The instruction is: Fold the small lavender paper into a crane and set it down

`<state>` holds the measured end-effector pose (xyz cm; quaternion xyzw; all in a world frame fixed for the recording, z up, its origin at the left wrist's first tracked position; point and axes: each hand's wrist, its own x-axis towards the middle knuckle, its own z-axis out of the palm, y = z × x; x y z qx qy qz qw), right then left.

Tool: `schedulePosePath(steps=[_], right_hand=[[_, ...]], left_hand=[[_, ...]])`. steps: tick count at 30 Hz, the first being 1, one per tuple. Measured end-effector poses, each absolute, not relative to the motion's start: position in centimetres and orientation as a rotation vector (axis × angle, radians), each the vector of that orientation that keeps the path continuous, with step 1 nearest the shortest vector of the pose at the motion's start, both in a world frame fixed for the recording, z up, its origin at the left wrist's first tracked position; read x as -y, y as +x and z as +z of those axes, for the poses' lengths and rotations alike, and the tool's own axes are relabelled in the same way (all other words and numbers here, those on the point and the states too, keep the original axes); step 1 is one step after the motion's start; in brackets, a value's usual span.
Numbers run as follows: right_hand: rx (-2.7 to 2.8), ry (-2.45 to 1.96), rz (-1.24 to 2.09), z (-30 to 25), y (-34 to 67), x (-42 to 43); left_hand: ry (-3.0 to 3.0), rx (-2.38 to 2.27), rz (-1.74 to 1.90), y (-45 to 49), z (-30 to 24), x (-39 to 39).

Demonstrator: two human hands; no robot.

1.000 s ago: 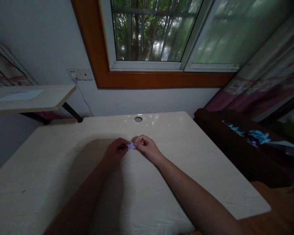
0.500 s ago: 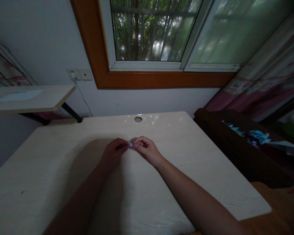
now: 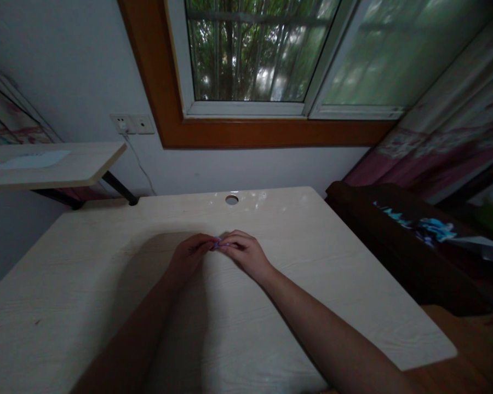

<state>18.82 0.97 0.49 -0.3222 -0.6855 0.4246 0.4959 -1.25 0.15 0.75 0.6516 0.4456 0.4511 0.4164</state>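
Observation:
Between my two hands is a small light-purple piece [image 3: 217, 244], thin and mostly covered by fingers; it could be folded paper, but its kind cannot be made out. My left hand [image 3: 188, 254] pinches its left side between thumb and fingers. From the right, my right hand [image 3: 246, 253] closes thumb and fingertips on the other side, and the fingertips of both hands nearly meet. Both hands are low over the pale wood-grain desk [image 3: 324, 273], short of its round cable hole [image 3: 231, 200].
A raised shelf [image 3: 53, 178] with a white sheet [image 3: 30, 160] stands at the back left. Behind the desk are a wall socket [image 3: 132, 124] with a plugged-in cord and a window. On the right, a dark bench [image 3: 378, 241] bears blue crumpled items [image 3: 435, 229].
My right hand has shifted slightly left and its fingers have flattened and closed over the purple piece, covering more of it. My left hand has hardly moved.

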Motion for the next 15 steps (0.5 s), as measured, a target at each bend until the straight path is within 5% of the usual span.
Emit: schedulePosePath(steps=[15], right_hand=[[1.586, -0.737, 1.14, 0.16, 18.71, -0.98]], left_hand=[[1.485, -1.142, 1.205, -1.18, 0.27, -0.31]])
